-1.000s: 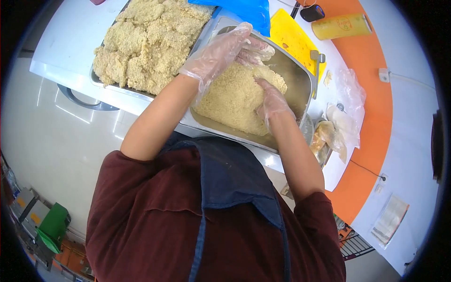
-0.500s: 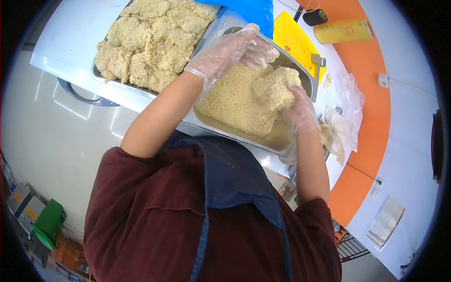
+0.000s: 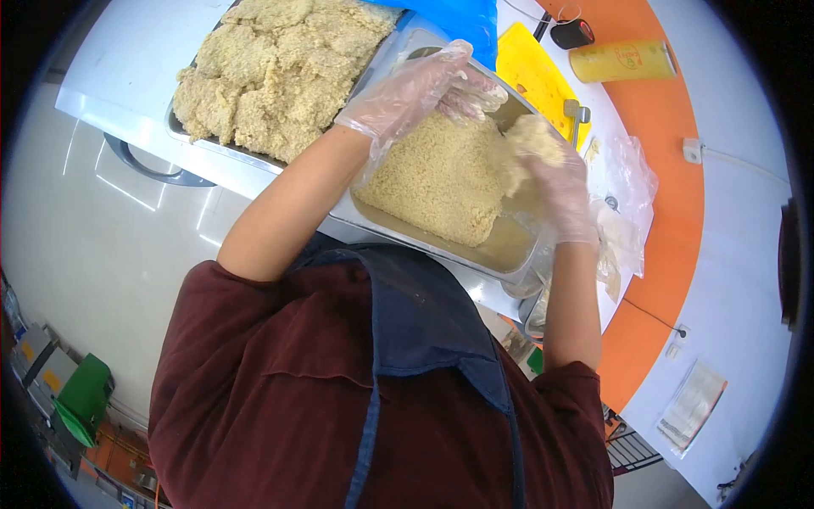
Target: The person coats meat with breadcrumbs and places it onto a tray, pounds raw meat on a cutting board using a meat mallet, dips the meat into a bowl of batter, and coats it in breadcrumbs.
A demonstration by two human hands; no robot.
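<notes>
My right hand (image 3: pixel 561 193), in a clear plastic glove and smeared by motion, grips a crumb-coated cutlet (image 3: pixel 536 146). It is at the right end of a deep metal pan (image 3: pixel 509 246). Pale breadcrumbs (image 3: pixel 437 178) lie heaped in the pan's middle and left. Above the crumbs' far side is my left hand (image 3: pixel 428 92), gloved too. Its fingers are stretched out and nothing is in it; whether the fingertips touch the crumbs I cannot tell.
A tray piled with breaded cutlets (image 3: pixel 275 72) stands at the left. Beyond the pan lie a blue plastic bag (image 3: pixel 462 25), a yellow cutting board (image 3: pixel 534 72) and a yellow roll (image 3: pixel 623 58). Crumpled clear plastic (image 3: pixel 632 182) is on the right.
My right hand has moved right and slightly up with the cutlet, away from the crumb heap. My left hand has hardly moved.
</notes>
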